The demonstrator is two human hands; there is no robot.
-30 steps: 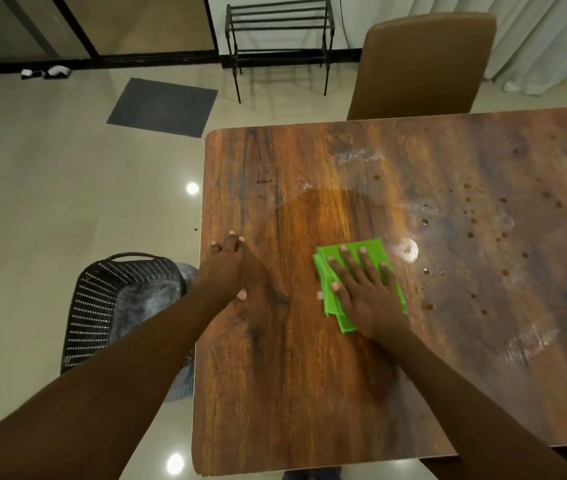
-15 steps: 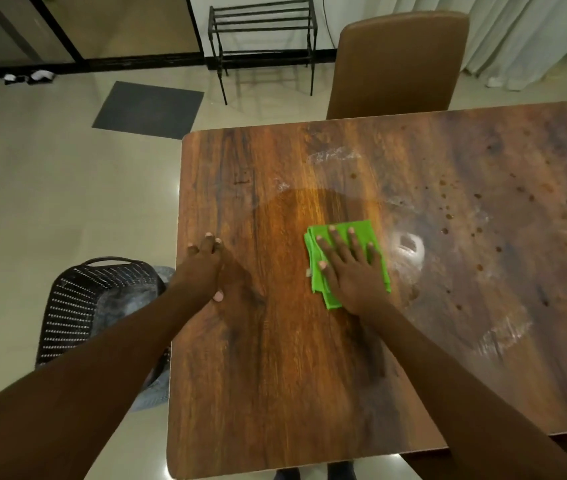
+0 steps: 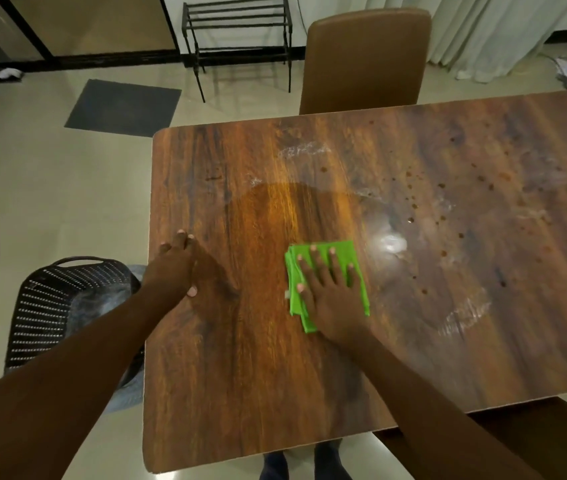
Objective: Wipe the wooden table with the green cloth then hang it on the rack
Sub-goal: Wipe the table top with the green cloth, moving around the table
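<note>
A folded green cloth (image 3: 344, 252) lies flat on the wooden table (image 3: 240, 375), near its middle. My right hand (image 3: 330, 292) presses down on the cloth with fingers spread, palm covering most of it. My left hand (image 3: 173, 268) rests flat on the table's left edge, holding nothing. White smears and dark spots mark the tabletop to the right of the cloth. A black metal rack (image 3: 237, 36) stands on the floor against the far wall, beyond the table.
A brown chair (image 3: 365, 60) is pushed in at the table's far side. A black perforated basket (image 3: 64, 306) sits on the floor by the table's left edge. A dark floor mat (image 3: 124, 107) lies at far left; curtains (image 3: 503, 26) hang at far right.
My right hand and the cloth have slid a little to the left across the table, away from the white smear. The left hand has stayed on the table edge.
</note>
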